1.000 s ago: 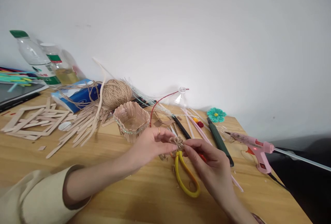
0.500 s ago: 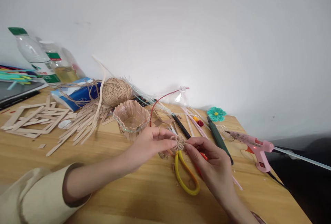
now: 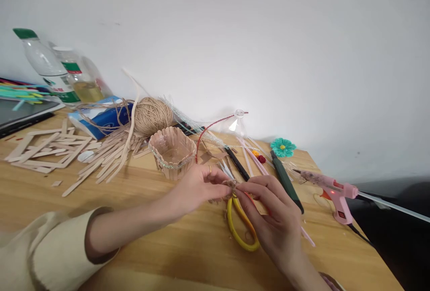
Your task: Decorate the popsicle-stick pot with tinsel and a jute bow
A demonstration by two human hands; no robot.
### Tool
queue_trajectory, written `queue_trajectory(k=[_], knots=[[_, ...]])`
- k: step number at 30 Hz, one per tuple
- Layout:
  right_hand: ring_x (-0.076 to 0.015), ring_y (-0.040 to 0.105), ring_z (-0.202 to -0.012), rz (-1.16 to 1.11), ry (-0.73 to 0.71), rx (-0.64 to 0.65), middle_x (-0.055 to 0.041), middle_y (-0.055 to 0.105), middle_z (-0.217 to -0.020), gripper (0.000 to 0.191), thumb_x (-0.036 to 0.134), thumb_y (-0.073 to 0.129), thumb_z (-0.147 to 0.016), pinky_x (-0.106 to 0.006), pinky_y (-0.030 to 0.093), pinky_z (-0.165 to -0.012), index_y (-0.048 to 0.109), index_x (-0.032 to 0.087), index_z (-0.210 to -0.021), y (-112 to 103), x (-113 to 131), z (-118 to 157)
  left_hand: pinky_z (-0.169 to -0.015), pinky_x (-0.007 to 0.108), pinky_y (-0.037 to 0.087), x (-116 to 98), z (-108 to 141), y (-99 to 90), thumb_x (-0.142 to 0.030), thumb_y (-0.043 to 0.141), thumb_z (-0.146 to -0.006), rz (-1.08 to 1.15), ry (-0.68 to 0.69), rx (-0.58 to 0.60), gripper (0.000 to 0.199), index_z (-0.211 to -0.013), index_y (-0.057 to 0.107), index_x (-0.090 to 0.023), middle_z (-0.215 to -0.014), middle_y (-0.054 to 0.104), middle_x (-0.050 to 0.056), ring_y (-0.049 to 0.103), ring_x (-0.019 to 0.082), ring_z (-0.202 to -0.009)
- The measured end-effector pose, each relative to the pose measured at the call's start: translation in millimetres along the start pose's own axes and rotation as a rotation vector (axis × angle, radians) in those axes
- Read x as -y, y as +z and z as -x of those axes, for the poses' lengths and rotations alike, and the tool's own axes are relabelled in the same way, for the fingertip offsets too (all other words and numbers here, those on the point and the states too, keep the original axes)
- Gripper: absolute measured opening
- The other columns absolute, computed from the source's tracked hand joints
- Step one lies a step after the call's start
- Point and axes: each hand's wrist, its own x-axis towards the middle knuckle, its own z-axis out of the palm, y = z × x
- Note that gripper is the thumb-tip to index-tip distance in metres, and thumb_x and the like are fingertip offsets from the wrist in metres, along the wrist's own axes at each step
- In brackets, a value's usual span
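Observation:
Between my two hands is a small looped piece of brown twine [image 3: 231,183], mostly covered by fingers. My left hand [image 3: 198,188], with a ring on one finger, pinches it from the left. From the right, the thumb and fingers of my right hand [image 3: 273,210] press on its other side. Scissors with yellow and orange handles [image 3: 231,230] lie on the table just below the twine piece, blades pointing away and partly behind my hands. A small basket of wooden sticks [image 3: 173,152] with a glittery band stands just beyond my left hand.
A pink hot glue gun [image 3: 336,192] with its red light on lies at the right edge. A ball of twine [image 3: 152,116], loose craft sticks [image 3: 50,152], bottles [image 3: 43,64], a dark green pen-like tool [image 3: 285,181] and a turquoise flower [image 3: 282,147] lie around the back.
The looped twine piece has tilted and is now more covered by my fingers. My right hand's fingers have moved slightly left over it. The view has shifted slightly.

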Motion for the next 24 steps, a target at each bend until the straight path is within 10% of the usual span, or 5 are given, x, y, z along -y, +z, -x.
queue_trajectory(k=[24], knots=[[-0.0128,0.058,-0.062,-0.310,0.323,0.011,-0.0007,0.062,-0.069,0.005,0.022,0.062,-0.080,-0.022,0.050,-0.053,0.059,0.020,-0.076,3.9,-5.0,7.0,-0.062,0.024,0.045,2.6,4.1,-1.9,-0.022,0.065,-0.071,-0.074,0.220,0.052,0.011,-0.078,0.058,-0.016,-0.070,0.063,0.000,0.058,0.012,-0.067]])
